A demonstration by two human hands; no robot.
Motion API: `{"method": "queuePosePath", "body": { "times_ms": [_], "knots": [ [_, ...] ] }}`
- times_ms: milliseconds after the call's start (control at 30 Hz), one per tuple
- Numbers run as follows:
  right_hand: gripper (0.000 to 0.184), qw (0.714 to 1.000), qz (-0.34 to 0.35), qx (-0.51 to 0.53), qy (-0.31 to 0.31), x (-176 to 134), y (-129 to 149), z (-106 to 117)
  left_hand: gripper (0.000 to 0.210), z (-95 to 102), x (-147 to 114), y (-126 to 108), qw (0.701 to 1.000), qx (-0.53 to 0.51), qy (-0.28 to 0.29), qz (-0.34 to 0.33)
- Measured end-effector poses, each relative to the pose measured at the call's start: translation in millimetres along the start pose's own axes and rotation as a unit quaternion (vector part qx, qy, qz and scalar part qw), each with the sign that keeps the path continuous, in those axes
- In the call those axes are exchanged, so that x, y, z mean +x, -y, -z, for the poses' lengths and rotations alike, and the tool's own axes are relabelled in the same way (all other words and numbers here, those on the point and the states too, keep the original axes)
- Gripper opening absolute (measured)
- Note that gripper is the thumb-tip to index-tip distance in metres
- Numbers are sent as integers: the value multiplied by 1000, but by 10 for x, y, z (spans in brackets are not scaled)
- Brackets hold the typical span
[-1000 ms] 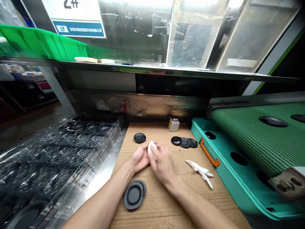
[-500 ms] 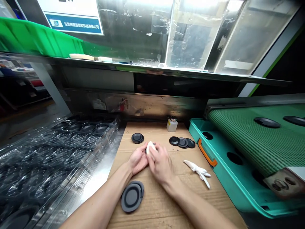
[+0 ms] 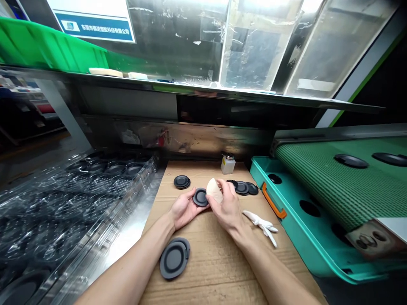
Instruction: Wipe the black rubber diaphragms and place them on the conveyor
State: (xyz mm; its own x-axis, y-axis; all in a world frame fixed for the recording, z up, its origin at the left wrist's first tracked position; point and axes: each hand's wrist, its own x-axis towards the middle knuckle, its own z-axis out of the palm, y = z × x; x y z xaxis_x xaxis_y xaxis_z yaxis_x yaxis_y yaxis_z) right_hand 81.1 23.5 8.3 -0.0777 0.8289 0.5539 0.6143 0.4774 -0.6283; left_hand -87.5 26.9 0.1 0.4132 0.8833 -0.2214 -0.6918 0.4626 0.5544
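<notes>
My left hand (image 3: pixel 184 209) cups a small black disc (image 3: pixel 200 197), fingers curled round its rim. My right hand (image 3: pixel 226 207) pinches a white pad (image 3: pixel 214 190) just beside that disc's right edge. Bare cardboard (image 3: pixel 216 262) lies open below both hands; a larger black disc (image 3: pixel 174 258) sits near my left forearm, a white rag (image 3: pixel 262 223) right of my right hand.

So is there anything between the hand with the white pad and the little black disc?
Nothing visible. The right hand holds the white pad right beside the black disc in the left hand.
</notes>
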Motion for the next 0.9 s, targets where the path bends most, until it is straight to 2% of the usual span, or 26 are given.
{"method": "queuePosePath", "body": {
  "times_ms": [167, 267, 467, 567, 733, 900],
  "knots": [
    [38, 994, -56, -19, 89, -103, 77, -5, 32, 27, 24, 21, 1000, 1, 5, -2],
    [37, 990, -58, -12, 128, -128, 147, -69, 29, 31, 26, 58, 999, 24, 2, -24],
    [33, 989, -74, -83, 95, -62, 237, -204, 28, 4, 16, 85, 999, 38, -4, -37],
    [31, 990, -57, -64, 111, -54, 231, -219, 30, -14, 17, 77, 999, 35, -7, -41],
    [30, 989, -90, -64, 99, -54, 155, -76, 30, -21, 13, 53, 999, 29, -12, -45],
    [20, 987, -88, 28, 131, -46, 64, 34, 27, -25, 10, 71, 998, 47, -15, -48]
  ]
}}
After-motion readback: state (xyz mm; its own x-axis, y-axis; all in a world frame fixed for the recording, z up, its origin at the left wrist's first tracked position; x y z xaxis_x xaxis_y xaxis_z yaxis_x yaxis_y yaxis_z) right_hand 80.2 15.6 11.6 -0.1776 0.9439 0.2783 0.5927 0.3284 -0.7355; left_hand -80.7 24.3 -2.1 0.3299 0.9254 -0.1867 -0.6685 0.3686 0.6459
